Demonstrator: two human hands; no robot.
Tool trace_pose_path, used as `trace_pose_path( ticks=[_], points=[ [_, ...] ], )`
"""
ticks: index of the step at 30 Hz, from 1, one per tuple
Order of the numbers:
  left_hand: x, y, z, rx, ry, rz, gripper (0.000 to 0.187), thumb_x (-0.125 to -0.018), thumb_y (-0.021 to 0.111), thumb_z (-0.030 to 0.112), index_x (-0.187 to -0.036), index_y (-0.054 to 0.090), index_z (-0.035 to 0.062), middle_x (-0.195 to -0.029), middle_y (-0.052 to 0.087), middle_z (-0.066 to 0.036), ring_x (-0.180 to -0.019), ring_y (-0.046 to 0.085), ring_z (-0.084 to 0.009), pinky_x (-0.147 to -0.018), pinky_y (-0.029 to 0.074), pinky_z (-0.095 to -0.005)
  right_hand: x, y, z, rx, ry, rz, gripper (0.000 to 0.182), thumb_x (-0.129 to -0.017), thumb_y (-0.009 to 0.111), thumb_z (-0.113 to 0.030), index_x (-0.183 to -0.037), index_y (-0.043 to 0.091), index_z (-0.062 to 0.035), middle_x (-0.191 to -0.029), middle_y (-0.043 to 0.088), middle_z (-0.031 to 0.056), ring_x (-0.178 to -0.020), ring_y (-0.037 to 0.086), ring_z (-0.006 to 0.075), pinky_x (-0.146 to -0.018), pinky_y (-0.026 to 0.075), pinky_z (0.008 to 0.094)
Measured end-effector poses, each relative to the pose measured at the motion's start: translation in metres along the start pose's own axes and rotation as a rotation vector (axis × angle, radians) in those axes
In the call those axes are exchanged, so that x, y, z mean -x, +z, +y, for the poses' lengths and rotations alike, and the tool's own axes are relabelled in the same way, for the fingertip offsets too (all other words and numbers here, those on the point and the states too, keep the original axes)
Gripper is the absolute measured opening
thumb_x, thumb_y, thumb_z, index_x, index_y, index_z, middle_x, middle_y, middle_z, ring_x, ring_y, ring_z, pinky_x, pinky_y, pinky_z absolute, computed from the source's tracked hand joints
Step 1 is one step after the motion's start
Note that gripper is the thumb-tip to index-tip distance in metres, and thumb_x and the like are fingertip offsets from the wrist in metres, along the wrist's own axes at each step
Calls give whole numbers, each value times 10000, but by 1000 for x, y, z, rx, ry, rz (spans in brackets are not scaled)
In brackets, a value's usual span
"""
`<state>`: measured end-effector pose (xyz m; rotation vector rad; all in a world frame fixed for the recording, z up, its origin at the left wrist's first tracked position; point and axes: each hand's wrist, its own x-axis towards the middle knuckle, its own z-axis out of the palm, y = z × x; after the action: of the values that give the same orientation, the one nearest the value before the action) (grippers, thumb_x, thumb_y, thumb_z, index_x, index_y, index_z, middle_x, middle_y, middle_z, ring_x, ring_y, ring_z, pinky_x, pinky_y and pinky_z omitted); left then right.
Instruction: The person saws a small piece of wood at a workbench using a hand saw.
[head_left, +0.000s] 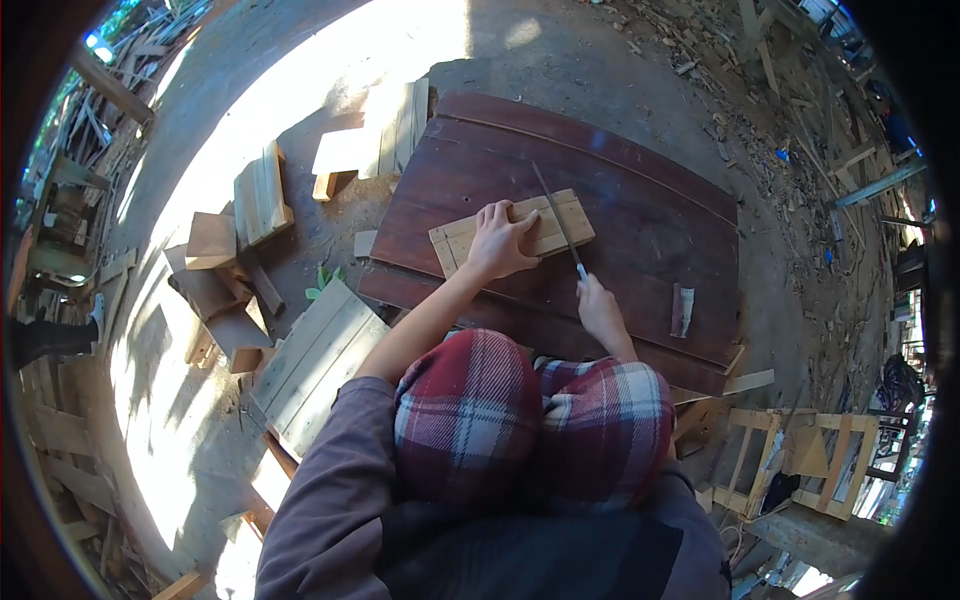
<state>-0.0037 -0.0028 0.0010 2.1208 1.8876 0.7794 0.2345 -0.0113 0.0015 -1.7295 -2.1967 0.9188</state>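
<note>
On a dark reddish-brown wooden panel (pixel 620 215) lies a pale wooden block (pixel 568 214), set at a slant. My left hand (pixel 497 245) grips the block from above, fingers over its far side and thumb apart. In my right hand (pixel 600 308) is the light-coloured handle of a saw, fingers closed around it. The narrow dark saw blade (pixel 553 200), seen edge-on, runs away from me across the block, to the right of my left hand. How deep its edge sits in the wood is hidden.
A small offcut (pixel 683 311) lies on the panel's right side. Planks and wooden pieces (pixel 262 195) are scattered on the ground to the left, beside a pale slatted board (pixel 320 365). Wooden frames (pixel 835 460) stand at lower right. Another person's leg (pixel 60 335) shows at far left.
</note>
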Motion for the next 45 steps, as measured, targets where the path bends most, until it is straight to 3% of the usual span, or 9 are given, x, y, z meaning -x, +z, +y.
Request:
trace_pose_path(
  ticks=[5,8,9,11,16,23,27,33,45],
  points=[
    [1,-5,4,44,-18,-12,778,-580,777,425,-1284,574,163,-1248,438,-248,-1192,374,-402,-1041,267,-478,-28,9,-9,34,-27,34,268,-963,419,-269,-1063,533,-47,-884,618,302,-899,578,493,-741,440,574],
    [3,-1,4,43,-2,47,779,-580,768,439,-1280,575,157,-1231,442,-255,-1184,379,-413,-1047,264,-478,-3,18,31,-6,-85,78,260,-969,433,-235,-1052,554,-20,-792,622,234,-758,620,416,-615,441,496],
    [3,-2,4,38,-15,38,782,-580,766,443,-1282,573,156,-1234,438,-255,-1191,371,-415,-1049,262,-477,7,20,45,-60,79,-41,278,-959,426,-288,-1116,530,-84,-888,616,288,-873,577,493,-698,430,577],
    [3,-2,2,17,-16,9,793,-580,768,440,-1289,566,147,-1247,427,-255,-1205,354,-415,-1049,262,-474,35,24,72,11,75,-15,272,-963,417,-296,-1075,531,-76,-860,628,269,-853,583,493,-689,435,569],
    [4,6,-2,33,34,107,835,-526,792,432,-1276,570,139,-1196,442,-236,-1175,372,-413,-1043,277,-484,43,5,44,27,128,-17,266,-963,414,-296,-1040,531,-70,-857,633,266,-856,593,486,-693,437,567],
    [4,2,-1,19,-24,26,807,-599,772,466,-1311,542,163,-1290,405,-242,-1240,333,-433,-1065,269,-484,-15,13,7,113,-34,64,250,-970,420,-244,-973,539,-24,-816,632,225,-826,620,447,-663,453,510],
    [6,9,-2,32,-23,76,806,-582,772,448,-1300,543,162,-1269,419,-246,-1224,352,-425,-1064,272,-474,7,18,13,-35,51,15,298,-973,405,-275,-1088,544,-38,-903,634,285,-906,596,481,-732,450,559],
    [4,7,0,23,-22,84,812,-570,772,442,-1295,543,156,-1237,434,-241,-1201,373,-421,-1058,279,-468,47,40,78,95,188,76,280,-969,412,-290,-1049,541,-55,-892,635,285,-889,595,488,-719,449,567],
    [6,8,-3,36,2,99,811,-569,769,473,-1287,555,163,-1247,435,-238,-1203,373,-423,-1059,276,-465,3,10,1,127,51,24,285,-969,395,-302,-1035,527,-58,-882,636,286,-880,595,490,-716,450,578]
  ],
)
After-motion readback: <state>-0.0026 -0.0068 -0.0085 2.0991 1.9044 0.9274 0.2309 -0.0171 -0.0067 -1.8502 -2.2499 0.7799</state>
